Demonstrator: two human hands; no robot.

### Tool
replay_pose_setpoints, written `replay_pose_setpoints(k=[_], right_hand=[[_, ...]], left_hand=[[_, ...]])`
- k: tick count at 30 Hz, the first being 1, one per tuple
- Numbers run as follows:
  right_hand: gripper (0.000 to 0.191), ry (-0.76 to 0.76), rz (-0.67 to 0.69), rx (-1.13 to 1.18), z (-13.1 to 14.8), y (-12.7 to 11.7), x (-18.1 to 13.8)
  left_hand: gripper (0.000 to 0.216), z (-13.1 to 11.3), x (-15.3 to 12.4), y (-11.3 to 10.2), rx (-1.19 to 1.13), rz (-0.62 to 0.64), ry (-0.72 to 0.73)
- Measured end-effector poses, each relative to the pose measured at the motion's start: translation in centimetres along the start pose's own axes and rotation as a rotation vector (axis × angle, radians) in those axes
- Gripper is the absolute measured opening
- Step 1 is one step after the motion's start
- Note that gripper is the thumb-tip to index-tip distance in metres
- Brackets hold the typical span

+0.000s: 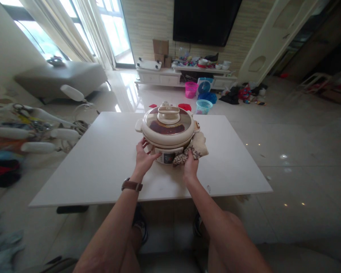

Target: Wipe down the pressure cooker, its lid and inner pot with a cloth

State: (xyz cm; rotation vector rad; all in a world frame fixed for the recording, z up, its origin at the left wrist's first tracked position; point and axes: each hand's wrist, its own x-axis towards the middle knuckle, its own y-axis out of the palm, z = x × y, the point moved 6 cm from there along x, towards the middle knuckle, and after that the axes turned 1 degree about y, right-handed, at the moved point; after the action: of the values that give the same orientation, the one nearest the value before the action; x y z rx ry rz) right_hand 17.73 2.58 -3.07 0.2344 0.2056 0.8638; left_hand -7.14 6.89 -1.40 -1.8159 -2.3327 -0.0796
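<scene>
A cream electric cooker (pixel 152 138) with a glass lid (pixel 167 128) stands near the middle of the white table (pixel 102 163). Dark brown residue or food shows under the glass, but I cannot tell which. My left hand (pixel 144 158) grips the left side of the cooker's base, its thumb on the front by the control panel (pixel 168 157) and its fingers around the side. A beige cloth with a brown pattern (pixel 198 146) is bunched in my right hand (pixel 191 165), pressed against the base's right front. Some right fingers are hidden by the cloth.
A small clear object (pixel 208 188) lies near the table's front edge. An exercise bike or similar frame with white padded bars (pixel 71 92) stands at left. Beyond the table are a pink basket (pixel 191 89), a light blue basket (pixel 204 107) and a low white cabinet (pixel 159 77).
</scene>
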Motion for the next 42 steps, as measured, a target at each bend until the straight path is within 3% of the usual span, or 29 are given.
replay_pose_setpoints(k=[4, 9, 16, 18, 25, 29, 32, 35, 42], right_hand=[[0.057, -0.065, -0.046, -0.003, 2.8, 0.1, -1.8], [0.047, -0.107, 0.104, -0.186, 0.8, 1.3, -3.7], [0.043, 0.034, 0.004, -0.171, -0.9, 0.2, 1.3], [0.045, 0.046, 0.014, -0.167, -0.9, 0.0, 1.3], [0.052, -0.015, 0.095, -0.127, -1.6, 0.8, -5.3], [0.052, 0.057, -0.013, -0.063, -1.9, 0.2, -3.0], [0.049, 0.202, -0.079, 0.06, -2.4, -0.3, -0.6], [0.047, 0.316, -0.135, 0.226, -2.3, -0.4, -0.2], [0.058, 0.199, -0.131, 0.296, 0.1, 0.0, -0.6]], left_hand=[[0.111, -0.1, -0.1, 0.1, -0.008, 0.002, -0.006], [0.112, -0.1, -0.2, 0.0, 0.002, 0.0, -0.015], [0.112, -0.2, -0.1, -0.1, 0.0, 0.013, -0.02], [0.112, -0.2, -0.2, 0.0, 0.001, 0.011, -0.022], [0.111, -0.4, -0.2, 0.0, -0.013, 0.001, -0.012], [0.112, -0.2, -0.2, 0.0, -0.007, 0.002, -0.02], [0.112, -0.1, -0.2, 0.0, -0.003, -0.001, -0.024], [0.112, -0.1, -0.2, 0.1, -0.01, -0.005, -0.028], [0.111, -0.5, -0.3, 0.2, -0.033, 0.005, -0.036]])
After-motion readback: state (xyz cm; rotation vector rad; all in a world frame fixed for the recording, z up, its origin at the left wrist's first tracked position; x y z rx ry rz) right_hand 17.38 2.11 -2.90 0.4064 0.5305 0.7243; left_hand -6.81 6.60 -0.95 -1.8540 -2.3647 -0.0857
